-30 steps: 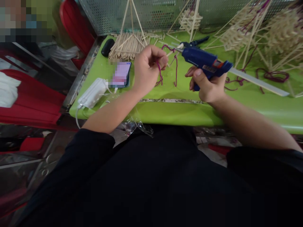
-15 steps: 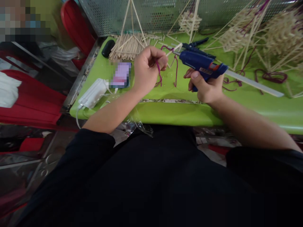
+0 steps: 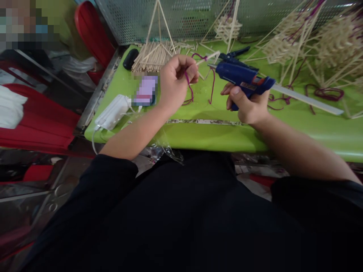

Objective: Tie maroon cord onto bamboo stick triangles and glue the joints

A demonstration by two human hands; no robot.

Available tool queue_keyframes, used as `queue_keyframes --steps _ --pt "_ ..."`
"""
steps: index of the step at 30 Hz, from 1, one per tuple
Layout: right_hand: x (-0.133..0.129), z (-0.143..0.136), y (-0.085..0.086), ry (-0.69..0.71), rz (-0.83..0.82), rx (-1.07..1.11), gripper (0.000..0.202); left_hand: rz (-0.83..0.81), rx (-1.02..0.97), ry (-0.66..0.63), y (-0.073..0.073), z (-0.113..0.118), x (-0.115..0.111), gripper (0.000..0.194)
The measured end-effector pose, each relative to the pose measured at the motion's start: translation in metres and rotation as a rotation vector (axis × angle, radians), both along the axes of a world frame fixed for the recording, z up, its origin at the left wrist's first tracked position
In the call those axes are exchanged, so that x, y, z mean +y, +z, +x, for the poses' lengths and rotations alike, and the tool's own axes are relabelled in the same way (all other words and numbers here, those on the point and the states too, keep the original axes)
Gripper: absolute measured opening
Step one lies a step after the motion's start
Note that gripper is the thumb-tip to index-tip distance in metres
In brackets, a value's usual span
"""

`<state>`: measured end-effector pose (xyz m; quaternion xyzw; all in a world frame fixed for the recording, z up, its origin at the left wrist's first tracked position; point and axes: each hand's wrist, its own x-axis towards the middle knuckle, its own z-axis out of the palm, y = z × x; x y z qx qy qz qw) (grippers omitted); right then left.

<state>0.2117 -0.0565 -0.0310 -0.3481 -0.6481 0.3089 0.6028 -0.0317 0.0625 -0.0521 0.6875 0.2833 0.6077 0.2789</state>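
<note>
Between the thumb and fingers of my left hand (image 3: pixel 178 77) is a thin wooden stick piece (image 3: pixel 212 55), with purple yarn (image 3: pixel 190 88) tied round it and hanging down. My right hand (image 3: pixel 248 102) is wrapped round the handle of a blue glue gun (image 3: pixel 236 73). The gun's metal nozzle points left, a little apart from the stick piece. A long pale glue stick (image 3: pixel 309 100) juts out of the gun's rear. Another strand of purple yarn (image 3: pixel 212 87) hangs below the nozzle.
On the green table (image 3: pixel 210 138) lie a pile of sticks (image 3: pixel 153 58), a phone (image 3: pixel 145 90), a white power bank (image 3: pixel 112 111) and a black object (image 3: pixel 131 59). Stick structures (image 3: pixel 286 41) with purple yarn stand at the right. A red chair (image 3: pixel 34 121) is at the left.
The glue gun's nozzle has drawn slightly away from the yarn knot on the stick piece. My left hand has shifted slightly left, still holding the piece.
</note>
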Motion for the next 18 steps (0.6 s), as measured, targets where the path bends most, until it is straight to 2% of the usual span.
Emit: queue_keyframes --steps 2,5,9,10,13,15,17,18 --pt "-0.002 0.0 0.005 0.062 0.025 0.028 0.044 0.028 0.073 0.022 0.003 -0.003 -0.005 0.046" --pt "-0.002 0.001 0.014 0.135 0.051 0.101 0.046 0.168 0.157 0.09 0.011 -0.006 -0.01 0.037" --pt "0.002 0.008 0.03 0.133 0.042 0.171 0.051 0.583 0.123 0.168 0.019 -0.011 -0.002 0.031" --pt "0.003 0.011 0.034 0.143 0.033 0.183 0.049 0.671 0.178 0.161 0.019 -0.014 0.002 0.035" --pt "0.003 0.022 0.047 0.222 -0.017 0.179 0.041 0.731 0.457 0.128 0.017 -0.026 0.013 0.048" --pt "0.003 0.031 0.055 0.295 -0.04 0.154 0.04 0.851 0.57 0.072 0.019 -0.036 0.011 0.041" --pt "0.003 0.041 0.063 0.398 -0.044 0.114 0.041 1.06 0.589 -0.002 0.029 -0.048 0.0 0.025" --pt "0.003 0.045 0.066 0.46 -0.037 0.088 0.041 1.144 0.605 -0.067 0.035 -0.053 -0.008 0.025"
